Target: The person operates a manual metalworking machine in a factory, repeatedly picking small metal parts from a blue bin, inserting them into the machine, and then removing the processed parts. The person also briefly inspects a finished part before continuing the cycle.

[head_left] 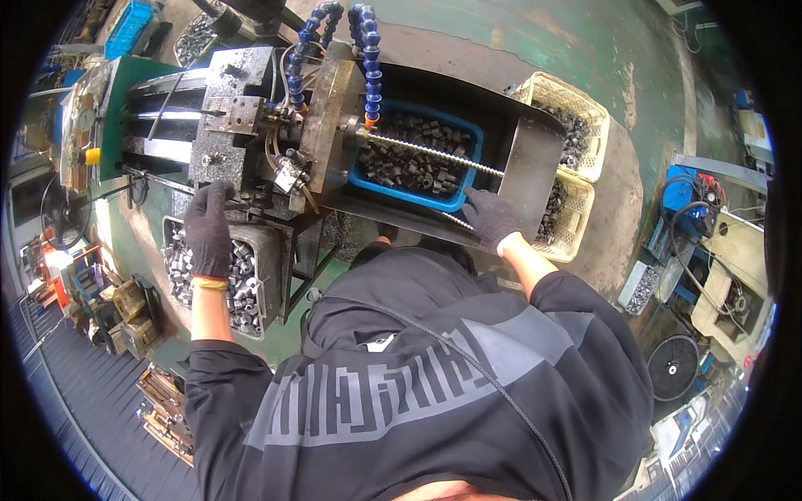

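My left hand (208,230), in a dark glove, is raised against the near side of the machine's metal slide block (223,163). Its fingers are bent together at the block's edge; what they hold, if anything, is hidden. My right hand (491,217), gloved too, lies at the near wall of the dark metal trough (401,221) with fingers apart, close to the blue tray's rim (479,154). Small dark metal pieces (426,171) fill that tray. A long spiral-ridged rod (443,156) runs above them from the machine head (330,125) toward the trough's right end.
Below my left hand stands a bin (269,275) of short metal pieces. Two cream crates (595,125) of parts sit beyond the trough's right end. Blue segmented coolant hoses (372,75) arch over the machine. A blue machine (692,204) and a wheel (673,367) are at right.
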`<act>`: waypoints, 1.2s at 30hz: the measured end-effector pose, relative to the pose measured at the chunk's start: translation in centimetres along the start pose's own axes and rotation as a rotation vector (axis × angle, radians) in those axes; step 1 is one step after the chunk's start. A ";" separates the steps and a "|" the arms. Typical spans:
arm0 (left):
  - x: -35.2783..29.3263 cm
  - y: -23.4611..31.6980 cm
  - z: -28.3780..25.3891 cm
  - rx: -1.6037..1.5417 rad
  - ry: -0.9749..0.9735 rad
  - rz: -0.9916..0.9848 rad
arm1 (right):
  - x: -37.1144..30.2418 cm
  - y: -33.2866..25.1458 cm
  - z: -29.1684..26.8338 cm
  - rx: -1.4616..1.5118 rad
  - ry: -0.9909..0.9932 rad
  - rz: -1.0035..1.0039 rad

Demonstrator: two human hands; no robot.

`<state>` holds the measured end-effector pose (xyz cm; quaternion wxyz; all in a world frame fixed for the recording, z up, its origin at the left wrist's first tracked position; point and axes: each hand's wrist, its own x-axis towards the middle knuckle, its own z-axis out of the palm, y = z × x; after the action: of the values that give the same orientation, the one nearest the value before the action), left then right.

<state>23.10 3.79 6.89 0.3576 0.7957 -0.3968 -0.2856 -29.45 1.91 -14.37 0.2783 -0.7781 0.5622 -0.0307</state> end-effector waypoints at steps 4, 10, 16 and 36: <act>1.0 4.6 -1.6 0.201 -0.224 -0.083 | 2.6 -0.1 3.0 -0.040 -0.024 -0.058; 4.9 3.5 1.2 0.462 0.020 0.044 | 8.5 -4.5 4.0 -0.096 -0.241 0.002; 4.0 4.3 1.7 0.610 0.033 0.083 | 11.1 -7.8 5.0 -0.148 -0.169 0.002; 3.6 5.1 1.5 0.671 0.061 0.095 | 10.6 -8.8 1.5 0.305 -0.438 -0.142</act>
<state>21.72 -1.88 9.49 0.1001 0.8579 -0.4943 -0.0983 -17.45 -5.01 -14.34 0.5041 -0.7529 0.4217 0.0346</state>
